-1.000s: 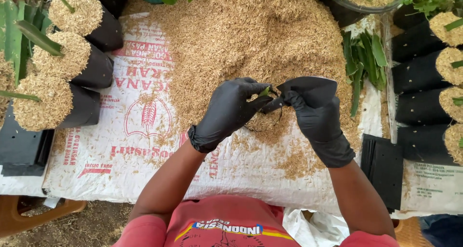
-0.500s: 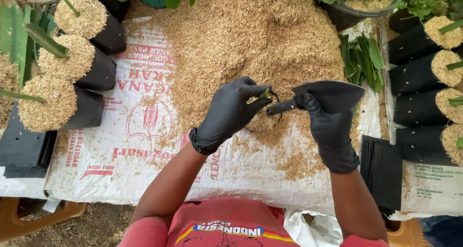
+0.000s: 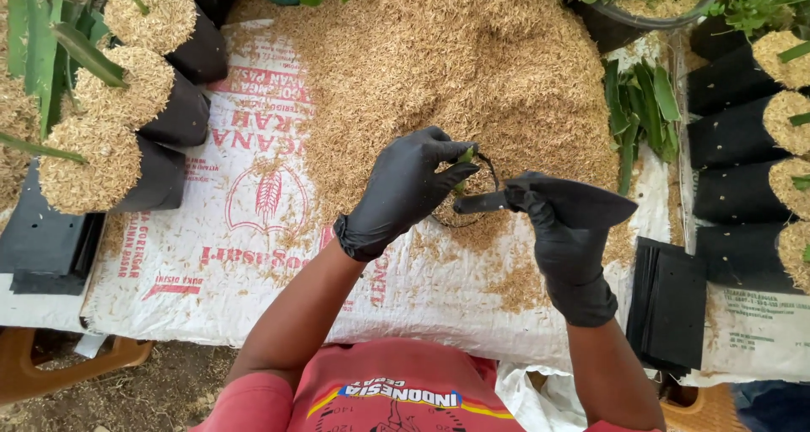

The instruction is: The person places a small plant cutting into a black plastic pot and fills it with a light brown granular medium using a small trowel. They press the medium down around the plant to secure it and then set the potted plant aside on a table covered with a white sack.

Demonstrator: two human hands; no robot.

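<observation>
Step in hand: potting a cutting. Left hand (image 3: 405, 187), gloved, pinches a green cutting (image 3: 464, 156) upright in a small black grow bag (image 3: 462, 206) on the worktop (image 3: 253, 255). Right hand (image 3: 561, 229) grips the black scoop (image 3: 582, 200) beside it. Next move likely calls for husk (image 3: 456, 61) tipped around the stem.

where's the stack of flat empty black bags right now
In the head view, the stack of flat black bags lies at the table's right edge, just right of the right hand and below the filled black bags.
</observation>
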